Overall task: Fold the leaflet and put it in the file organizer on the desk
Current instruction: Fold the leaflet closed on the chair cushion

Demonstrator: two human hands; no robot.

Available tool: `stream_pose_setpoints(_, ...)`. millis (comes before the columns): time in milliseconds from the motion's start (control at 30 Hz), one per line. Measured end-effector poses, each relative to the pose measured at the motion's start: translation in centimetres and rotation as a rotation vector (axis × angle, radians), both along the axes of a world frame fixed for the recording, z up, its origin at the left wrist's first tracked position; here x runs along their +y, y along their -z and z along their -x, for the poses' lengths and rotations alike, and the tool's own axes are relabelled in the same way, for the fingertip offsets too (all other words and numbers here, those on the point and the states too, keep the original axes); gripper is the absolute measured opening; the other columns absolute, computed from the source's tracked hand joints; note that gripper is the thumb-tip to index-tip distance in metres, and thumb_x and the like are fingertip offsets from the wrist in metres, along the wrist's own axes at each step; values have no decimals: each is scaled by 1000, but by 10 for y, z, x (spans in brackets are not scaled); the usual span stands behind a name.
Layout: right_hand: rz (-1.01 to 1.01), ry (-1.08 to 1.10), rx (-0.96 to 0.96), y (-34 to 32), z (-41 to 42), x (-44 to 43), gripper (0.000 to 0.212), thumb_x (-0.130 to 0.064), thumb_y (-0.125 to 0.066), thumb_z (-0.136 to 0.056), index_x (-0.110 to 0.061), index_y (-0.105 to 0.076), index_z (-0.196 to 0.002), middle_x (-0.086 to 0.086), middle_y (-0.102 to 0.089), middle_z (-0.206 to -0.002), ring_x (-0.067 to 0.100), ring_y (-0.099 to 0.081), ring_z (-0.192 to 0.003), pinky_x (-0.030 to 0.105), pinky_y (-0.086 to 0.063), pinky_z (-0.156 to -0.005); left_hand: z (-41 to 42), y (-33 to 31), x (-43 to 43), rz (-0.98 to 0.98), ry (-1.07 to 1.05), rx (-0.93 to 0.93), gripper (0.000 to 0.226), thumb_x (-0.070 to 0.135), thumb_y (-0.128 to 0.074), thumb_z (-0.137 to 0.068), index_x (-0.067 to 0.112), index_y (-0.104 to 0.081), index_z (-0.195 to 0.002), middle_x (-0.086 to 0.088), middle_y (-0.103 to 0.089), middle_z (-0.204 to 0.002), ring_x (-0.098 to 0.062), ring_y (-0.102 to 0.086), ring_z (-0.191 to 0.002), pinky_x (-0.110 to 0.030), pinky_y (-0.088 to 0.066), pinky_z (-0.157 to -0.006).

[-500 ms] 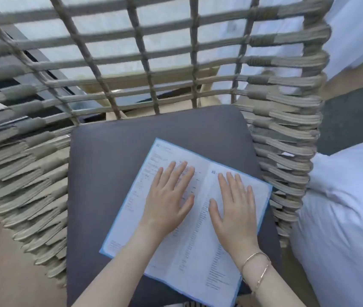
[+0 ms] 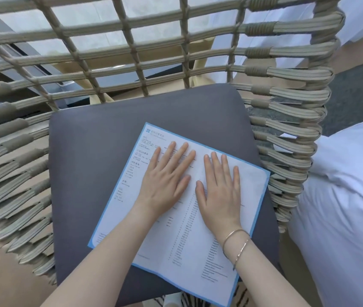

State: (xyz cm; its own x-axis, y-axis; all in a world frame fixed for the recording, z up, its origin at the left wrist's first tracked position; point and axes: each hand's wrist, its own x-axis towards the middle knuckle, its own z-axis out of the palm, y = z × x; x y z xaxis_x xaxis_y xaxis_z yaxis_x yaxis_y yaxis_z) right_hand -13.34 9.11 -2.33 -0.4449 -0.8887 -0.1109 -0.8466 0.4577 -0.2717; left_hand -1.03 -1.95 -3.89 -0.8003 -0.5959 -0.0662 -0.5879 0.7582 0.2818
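On the open leaflet [image 2: 182,218], both hands pressed flat, side by side and palms down: left hand [image 2: 165,185] with fingers spread over the left page, right hand [image 2: 220,191] just beside it on the right page, neither gripping anything. Two thin bracelets [image 2: 236,242] around the right wrist. Leaflet white with a blue border and columns of small print, lying unfolded and slightly turned on the dark grey seat cushion [image 2: 100,156], toward the cushion's right and near edges. Around the cushion, a woven rope chair [image 2: 287,107]. Past the chair's right side, white bedding [image 2: 342,196].
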Motion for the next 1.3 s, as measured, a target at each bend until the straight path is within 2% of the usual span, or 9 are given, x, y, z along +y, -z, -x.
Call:
stream_pose_setpoints(333, -40, -29, 56, 17, 1, 2, 61, -34, -35, -97, -11, -29, -153, 6, -30, -161, 25, -19, -151, 50, -12, -121, -3, 19, 0, 36, -4, 5, 53, 40, -32, -100, 27, -29, -151, 3, -28, -159, -21, -19, -148, -46, -12, -120)
stream_pose_setpoints(500, -82, -29, 17, 6, 0, 0, 60, -33, -35, -97, -10, -31, -152, 7, -31, -160, 26, -22, -150, 51, -13, -121, -1, 4, 0, -21, -2, -53, 54, 40, -32, -99, 26, -32, -150, 1, -30, -158, -24, -22, -147, -47, -13, -119)
stream_pose_setpoints(667, -56, -24, 13, -24, 7, 4, 60, -34, -40, -95, -12, -35, -151, 8, -34, -159, 28, -23, -150, 49, -11, -121, -6, -28, 2, -102, -59, 0, 57, 42, -37, -96, 24, -34, -150, 0, -31, -158, -26, -23, -147, -49, -14, -119)
stream_pose_setpoints(733, -36, 32, 5, -37, 9, 16, 62, -35, -43, -94, -12, -35, -151, 9, -36, -158, 28, -26, -149, 49, -12, -121, -20, -40, 2, -117, -120, 1, 62, 45, -39, -94, 22, -31, -151, -1, -30, -158, -27, -22, -147, -49, -15, -119)
stream_pose_setpoints(800, -31, 123, -25, -50, 7, 34, 63, -36, -48, -93, -12, -37, -150, 11, -42, -154, 31, -34, -144, 51, -21, -118, -37, -51, 2, -120, -209, -9, 66, 48, -41, -91, 19, -31, -150, -4, -34, -157, -29, -26, -145, -48, -15, -119)
stream_pose_setpoints(900, -97, 283, -32, -64, -2, 65, 68, -42, -59, -89, -12, -38, -147, 16, -46, -143, 36, -42, -127, 53, -38, -102, -60, -61, 2, -118, -348, -56, 73, 54, -44, -87, 14, -34, -148, -12, -40, -152, -32, -34, -139, -48, -20, -117)
stream_pose_setpoints(1000, -192, 486, -77, -71, -12, 87, 83, -48, -69, -81, -8, -36, -146, 20, -47, -132, 39, -43, -113, 51, -42, -91, -78, -61, 4, -168, -486, -128, 83, 56, -54, -86, 10, -27, -149, -21, -37, -151, -37, -32, -139, -51, -26, -114)
stream_pose_setpoints(1133, -269, 654, -214, -66, -23, 95, 100, -54, -69, -79, 0, -23, -150, 23, -42, -133, 40, -40, -117, 48, -41, -95, -85, -57, 11, -210, -554, -162, 92, 55, -62, -82, 9, -21, -151, -20, -38, -149, -37, -32, -136, -52, -36, -104)
stream_pose_setpoints(1300, -119, 662, -408, -54, -30, 92, 84, -41, -72, -83, -5, -30, -147, 12, -39, -123, 32, -47, -112, 39, -45, -94, -83, -50, 17, -249, -545, -48, 78, 42, -67, -80, 20, -32, -145, -11, -44, -138, -32, -37, -121, -48, -41, -94)
